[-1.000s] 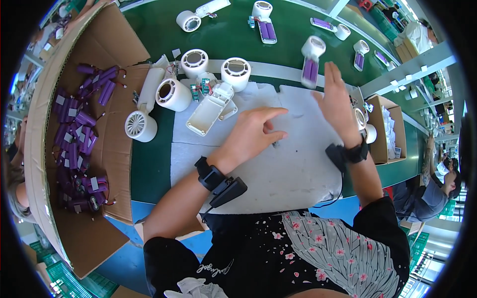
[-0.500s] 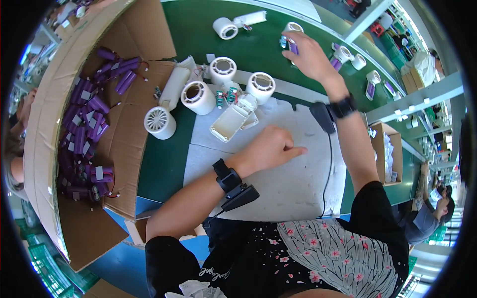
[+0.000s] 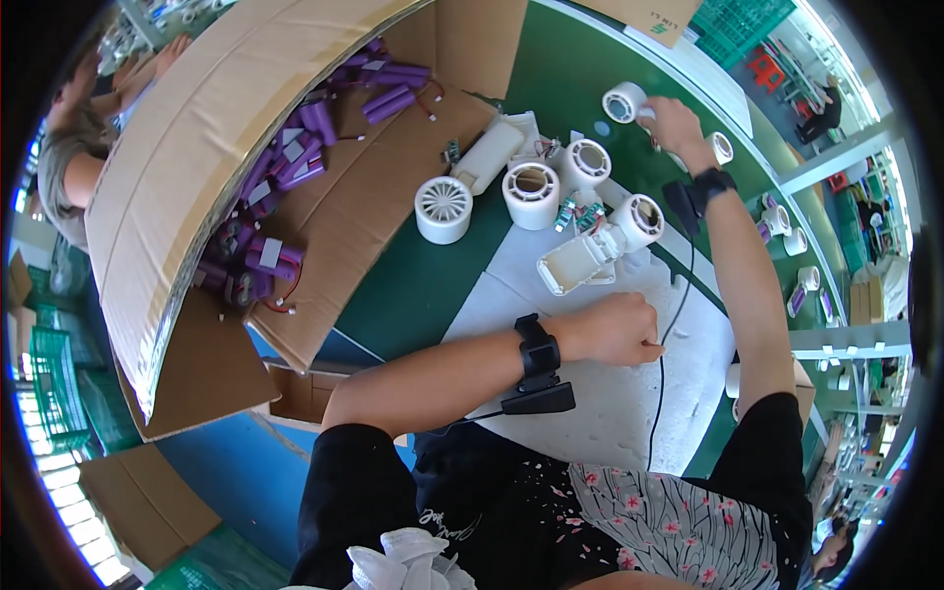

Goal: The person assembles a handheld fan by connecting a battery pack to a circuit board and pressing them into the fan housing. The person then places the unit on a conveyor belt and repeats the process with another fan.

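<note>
My right hand (image 3: 674, 130) is at the far side of the green table, its fingers closed around the handle of a white fan housing (image 3: 624, 101) with a round head. The fingers hide most of that handle. My left hand (image 3: 619, 329) rests loosely fisted over a white foam sheet (image 3: 693, 398), with nothing visible in it. Just beyond it lies an opened white handle shell (image 3: 572, 265), joined to a round head (image 3: 639, 218). Small green circuit boards (image 3: 567, 212) sit beside it. Another housing with a slatted round end (image 3: 442, 209) stands further left, among more round white heads (image 3: 532, 195).
A large cardboard box (image 3: 177, 147) on the left holds several purple battery packs (image 3: 295, 162). More white housings (image 3: 777, 218) line the table's far right side. A black cable (image 3: 661, 413) crosses the foam. Another person's arm (image 3: 84, 182) shows at the left edge.
My right hand has let go of the piece with the purple battery and moved left along the far side to another white housing. The whole view has turned; my left hand stays fisted.
</note>
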A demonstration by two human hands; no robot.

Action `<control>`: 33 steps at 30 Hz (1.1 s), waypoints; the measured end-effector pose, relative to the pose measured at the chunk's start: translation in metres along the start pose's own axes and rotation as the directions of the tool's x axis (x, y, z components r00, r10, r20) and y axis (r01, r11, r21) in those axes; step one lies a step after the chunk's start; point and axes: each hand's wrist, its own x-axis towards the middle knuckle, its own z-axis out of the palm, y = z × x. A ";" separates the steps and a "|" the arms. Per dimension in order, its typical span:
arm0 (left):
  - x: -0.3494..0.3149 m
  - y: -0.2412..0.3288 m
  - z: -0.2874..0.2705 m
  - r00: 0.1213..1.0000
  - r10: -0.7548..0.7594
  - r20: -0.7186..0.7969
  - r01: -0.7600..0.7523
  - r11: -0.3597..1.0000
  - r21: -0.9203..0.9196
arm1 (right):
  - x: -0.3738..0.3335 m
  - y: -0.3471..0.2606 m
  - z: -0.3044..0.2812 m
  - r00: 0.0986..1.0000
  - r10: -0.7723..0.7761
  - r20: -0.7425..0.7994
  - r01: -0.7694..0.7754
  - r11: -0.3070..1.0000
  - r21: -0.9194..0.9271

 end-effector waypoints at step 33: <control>-0.158 -0.051 -0.322 0.549 0.091 -0.831 0.831 -0.172 0.530 | -0.339 -0.024 0.036 0.960 0.263 -0.099 -0.071 0.569 0.820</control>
